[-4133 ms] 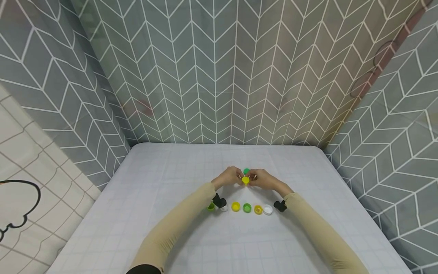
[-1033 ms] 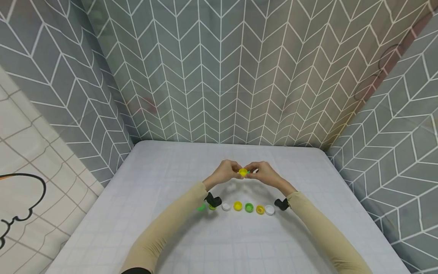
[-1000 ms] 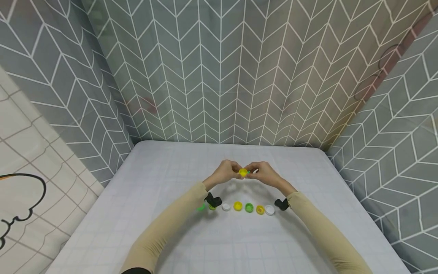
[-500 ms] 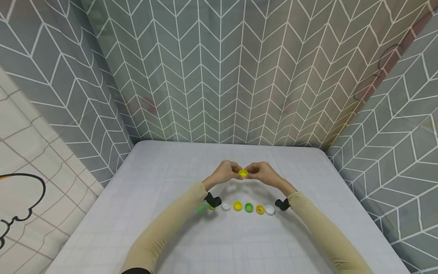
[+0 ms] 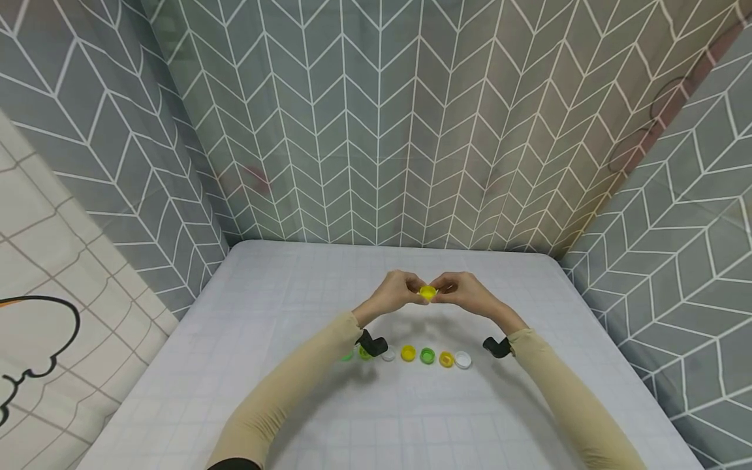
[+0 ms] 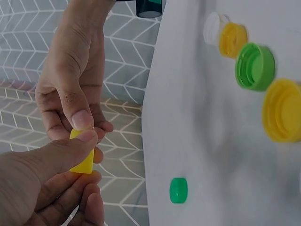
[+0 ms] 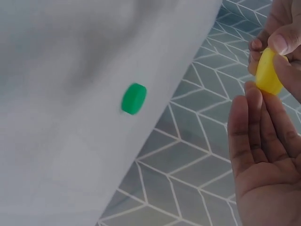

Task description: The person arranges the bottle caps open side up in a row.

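In the head view a small yellow bottle cap (image 5: 427,292) is held up over the far half of the table, between both hands. My left hand (image 5: 395,292) pinches it from the left, its thumb (image 6: 61,153) lying over the cap's side in the left wrist view. From the other side my right hand (image 5: 467,292) pinches the same cap with thumb and fingertips. The right wrist view shows the cap (image 7: 269,73) edge-on among the fingertips. A green cap (image 7: 134,99) lies on the table beyond; the hands hide it in the head view.
A row of several caps lies nearer on the white table (image 5: 376,418): a yellow cap (image 5: 408,353), a green cap (image 5: 427,356), a smaller yellow cap (image 5: 446,360) and a white cap (image 5: 463,360) among them. The left wrist camera (image 5: 373,344) partly covers the row's left end. Patterned curtains (image 5: 376,130) surround the table.
Both hands have risen a little from their position four seconds ago. In the last half second they have shifted slightly right, carrying the yellow cap. The caps in the row have stayed put.
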